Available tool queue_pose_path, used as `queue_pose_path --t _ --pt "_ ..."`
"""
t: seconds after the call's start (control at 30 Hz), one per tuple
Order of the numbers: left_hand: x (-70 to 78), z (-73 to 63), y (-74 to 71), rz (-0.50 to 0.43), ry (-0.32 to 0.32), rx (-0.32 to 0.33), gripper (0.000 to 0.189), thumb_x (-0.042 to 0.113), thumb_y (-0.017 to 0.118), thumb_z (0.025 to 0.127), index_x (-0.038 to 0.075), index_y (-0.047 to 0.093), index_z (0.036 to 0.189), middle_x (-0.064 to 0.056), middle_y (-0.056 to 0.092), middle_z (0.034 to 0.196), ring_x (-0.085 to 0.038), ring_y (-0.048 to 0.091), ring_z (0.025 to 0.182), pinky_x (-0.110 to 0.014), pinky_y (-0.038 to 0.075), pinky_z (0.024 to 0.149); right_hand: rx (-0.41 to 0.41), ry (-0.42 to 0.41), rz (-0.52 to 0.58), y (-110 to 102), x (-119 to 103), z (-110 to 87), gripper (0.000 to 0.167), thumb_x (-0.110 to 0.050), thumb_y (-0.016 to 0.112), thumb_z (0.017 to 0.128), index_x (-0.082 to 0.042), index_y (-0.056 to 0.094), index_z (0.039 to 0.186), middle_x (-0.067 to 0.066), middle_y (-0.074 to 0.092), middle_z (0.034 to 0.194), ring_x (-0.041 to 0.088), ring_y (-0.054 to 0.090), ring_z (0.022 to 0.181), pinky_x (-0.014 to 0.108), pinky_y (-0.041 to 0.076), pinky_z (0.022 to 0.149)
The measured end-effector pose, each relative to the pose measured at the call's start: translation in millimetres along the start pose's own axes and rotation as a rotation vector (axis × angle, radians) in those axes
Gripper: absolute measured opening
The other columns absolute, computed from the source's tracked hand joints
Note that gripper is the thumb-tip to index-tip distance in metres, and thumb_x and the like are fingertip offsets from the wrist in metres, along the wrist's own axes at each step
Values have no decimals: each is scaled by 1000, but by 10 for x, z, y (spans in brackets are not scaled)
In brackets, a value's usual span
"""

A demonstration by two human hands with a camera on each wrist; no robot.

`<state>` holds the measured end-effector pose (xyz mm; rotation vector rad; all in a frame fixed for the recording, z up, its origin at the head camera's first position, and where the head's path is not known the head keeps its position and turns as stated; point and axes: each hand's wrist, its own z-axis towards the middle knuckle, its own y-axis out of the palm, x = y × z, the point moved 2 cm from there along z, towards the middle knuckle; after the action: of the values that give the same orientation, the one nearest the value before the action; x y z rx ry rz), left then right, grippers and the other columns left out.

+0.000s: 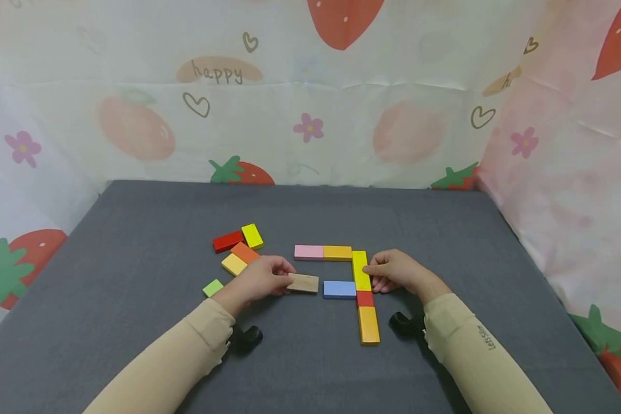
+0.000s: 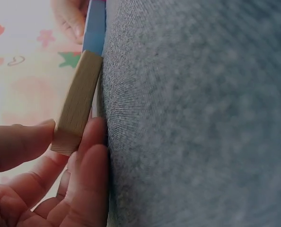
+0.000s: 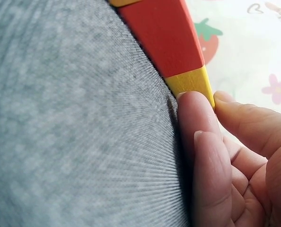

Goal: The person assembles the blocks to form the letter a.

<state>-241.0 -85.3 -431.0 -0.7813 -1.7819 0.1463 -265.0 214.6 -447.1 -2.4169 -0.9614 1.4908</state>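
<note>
My left hand (image 1: 265,279) pinches one end of a plain wooden block (image 1: 303,283) between thumb and fingers, as the left wrist view shows close up. Its far end points at a blue block (image 1: 340,290), a small gap apart in the head view. My right hand (image 1: 401,271) touches the right side of a long yellow block (image 1: 361,270); its thumb (image 3: 230,106) is at the top edge. Below the yellow block, a red block (image 1: 364,298) and an orange-yellow block (image 1: 368,325) continue the column. At its top left lie a pink block (image 1: 309,253) and another orange-yellow block (image 1: 337,253), end to end.
Beyond my left hand lie loose blocks: red (image 1: 227,241), yellow (image 1: 252,236), orange (image 1: 245,252), pale yellow (image 1: 234,264) and green (image 1: 213,288). Grey cloth (image 1: 310,368) covers the table. Patterned curtains (image 1: 310,69) stand at its back and sides.
</note>
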Motion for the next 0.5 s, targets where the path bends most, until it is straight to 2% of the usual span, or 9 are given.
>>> queue_pose_path --t 0.27,0.5 --pt "43 6 57 72 10 -27 15 19 68 91 12 69 105 -5 66 93 -15 64 78 -27 57 75 1 2 2 -2 9 11 23 -27 64 94 -8 61 81 3 61 66 11 61 57 21 52 57" --pt "57 43 84 123 10 -33 20 20 75 85 14 70 104 -5 65 91 -17 59 82 -27 52 73 4 2 1 -1 7 7 23 -27 64 94 -8 61 81 3 61 66 11 61 57 21 52 57"
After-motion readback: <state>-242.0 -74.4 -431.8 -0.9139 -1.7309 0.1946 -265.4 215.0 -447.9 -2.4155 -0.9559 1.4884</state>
